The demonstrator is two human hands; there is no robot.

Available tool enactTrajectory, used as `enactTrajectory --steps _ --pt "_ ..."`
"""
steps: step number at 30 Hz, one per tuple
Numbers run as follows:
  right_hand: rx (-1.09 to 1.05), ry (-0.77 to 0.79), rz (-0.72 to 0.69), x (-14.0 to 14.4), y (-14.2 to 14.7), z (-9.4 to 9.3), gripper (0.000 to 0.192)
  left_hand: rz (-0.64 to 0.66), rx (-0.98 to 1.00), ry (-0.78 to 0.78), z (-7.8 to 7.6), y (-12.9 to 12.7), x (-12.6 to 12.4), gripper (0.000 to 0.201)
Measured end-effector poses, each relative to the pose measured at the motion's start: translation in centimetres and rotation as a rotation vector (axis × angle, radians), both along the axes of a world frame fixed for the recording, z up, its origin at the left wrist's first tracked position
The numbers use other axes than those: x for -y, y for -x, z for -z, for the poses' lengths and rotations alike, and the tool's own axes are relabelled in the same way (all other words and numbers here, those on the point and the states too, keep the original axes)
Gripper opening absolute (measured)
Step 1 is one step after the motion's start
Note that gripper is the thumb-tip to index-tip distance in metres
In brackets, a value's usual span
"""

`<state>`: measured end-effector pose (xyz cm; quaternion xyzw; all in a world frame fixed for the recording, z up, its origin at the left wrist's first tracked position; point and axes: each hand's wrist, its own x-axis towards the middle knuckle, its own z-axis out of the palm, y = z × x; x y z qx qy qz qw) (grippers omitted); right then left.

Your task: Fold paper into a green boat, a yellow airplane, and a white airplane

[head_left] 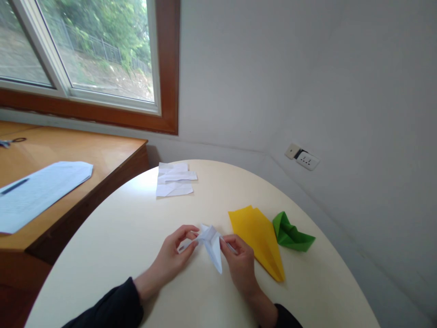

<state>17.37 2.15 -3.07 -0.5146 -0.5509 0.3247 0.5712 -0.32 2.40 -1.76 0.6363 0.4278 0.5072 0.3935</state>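
Between my two hands is a white folded paper figure (212, 246), with a long point hanging toward me and smaller flaps at the top. My left hand (175, 249) pinches its left side between thumb and fingers. On the other side, my right hand (239, 260) grips the right flap, thumb in front. Just beyond my right hand lies a yellow folded paper (257, 237), flat with a narrow tip pointing toward me. A green paper boat (292, 234) rests against the yellow paper's right side.
White paper strips (175, 180) lie at the far edge of the round cream table (112, 255). At left, a wooden desk (112, 146) carries a stack of papers (44, 191), a pen (14, 186) and scissors (13, 141). A wall socket (307, 160) is at right.
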Motion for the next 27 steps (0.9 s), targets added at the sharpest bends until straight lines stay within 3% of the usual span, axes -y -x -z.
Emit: enactTrajectory --steps 9,16,27 --pt "-0.215 0.063 -0.109 0.0 0.41 -0.14 0.021 0.094 0.052 0.184 -0.47 -0.05 0.17 0.03" --pt "-0.275 0.092 -0.189 0.22 0.81 -0.31 0.026 0.075 0.049 0.189 -0.33 -0.02 -0.08 0.031" --pt "-0.205 0.211 -0.223 -0.15 0.31 0.16 0.043 0.052 -0.054 0.144 -0.24 -0.15 0.28 0.024"
